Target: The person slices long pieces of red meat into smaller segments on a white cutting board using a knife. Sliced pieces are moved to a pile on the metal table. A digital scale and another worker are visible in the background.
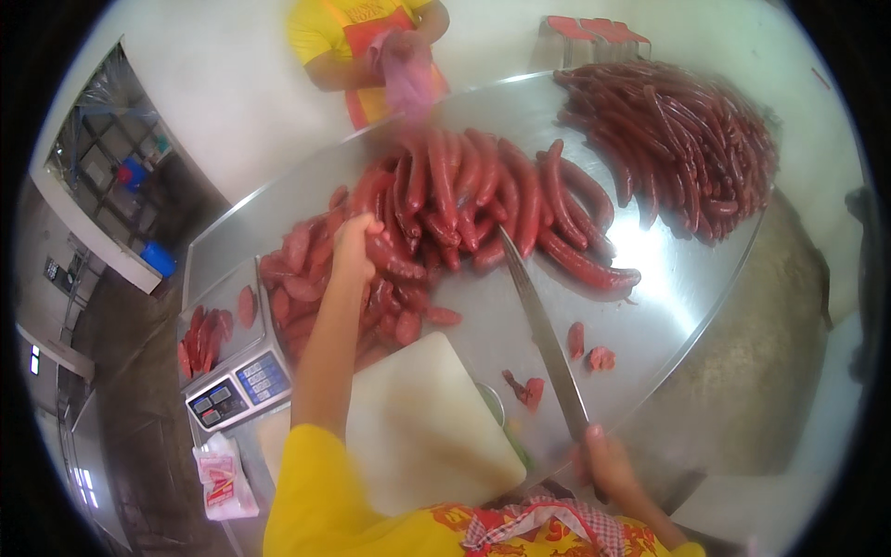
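Note:
My left arm reaches over the heap of cut sausages (pixel 297 251). My left hand (pixel 357 243) is closed at the near left side of the pile of whole red sausages (pixel 450 176), with a thick sausage (pixel 397 260) at its fingers. My right hand (pixel 603 459), at the lower right, is wrapped round the handle of a long knife (pixel 543 325). The blade slants away to the upper left, its tip beside the near sausages. Between my arms lies a white cutting board (pixel 427 418), with nothing on it.
A digital scale (pixel 239 388) bearing sausage pieces stands left, beside a white-and-red plastic packet (pixel 225 481). Sausage scraps (pixel 599 357) lie right of the blade. Thinner dark sausages (pixel 677 139) are heaped at the far right. Across the metal table (pixel 682 278), a person (pixel 367 46) handles pink plastic.

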### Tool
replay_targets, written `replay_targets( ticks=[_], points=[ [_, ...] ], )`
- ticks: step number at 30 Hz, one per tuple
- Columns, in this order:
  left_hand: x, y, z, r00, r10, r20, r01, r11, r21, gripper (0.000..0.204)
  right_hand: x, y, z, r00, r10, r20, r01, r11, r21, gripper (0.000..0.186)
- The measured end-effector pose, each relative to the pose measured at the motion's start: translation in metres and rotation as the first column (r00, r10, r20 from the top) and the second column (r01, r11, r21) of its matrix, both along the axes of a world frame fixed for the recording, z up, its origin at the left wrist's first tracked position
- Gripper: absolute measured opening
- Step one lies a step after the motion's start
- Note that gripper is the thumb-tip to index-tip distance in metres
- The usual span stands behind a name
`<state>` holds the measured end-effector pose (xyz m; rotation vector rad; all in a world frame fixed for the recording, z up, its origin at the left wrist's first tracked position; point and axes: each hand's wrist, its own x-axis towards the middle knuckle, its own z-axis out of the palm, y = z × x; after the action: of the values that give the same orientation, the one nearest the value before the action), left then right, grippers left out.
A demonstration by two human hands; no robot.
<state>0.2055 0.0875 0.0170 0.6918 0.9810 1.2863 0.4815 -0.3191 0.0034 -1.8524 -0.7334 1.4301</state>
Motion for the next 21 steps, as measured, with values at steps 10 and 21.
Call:
replay_targets(
  ticks=[10, 21],
  points=[
    [-0.020, -0.331, -0.045, 0.857, 0.467, 0.219, -0.493, 0.866, 0.083, 0.039, 0.001, -0.022, 0.006, 0.980, 0.194, 0.036, -0.194, 0.981, 0.012, 0.070],
    [-0.037, -0.435, -0.063, 0.056, 0.142, -0.988, 0.442, 0.884, 0.152, 0.055, -0.018, -0.029, -0.001, 0.830, 0.506, 0.234, -0.527, 0.850, 0.030, 0.069]
  ],
)
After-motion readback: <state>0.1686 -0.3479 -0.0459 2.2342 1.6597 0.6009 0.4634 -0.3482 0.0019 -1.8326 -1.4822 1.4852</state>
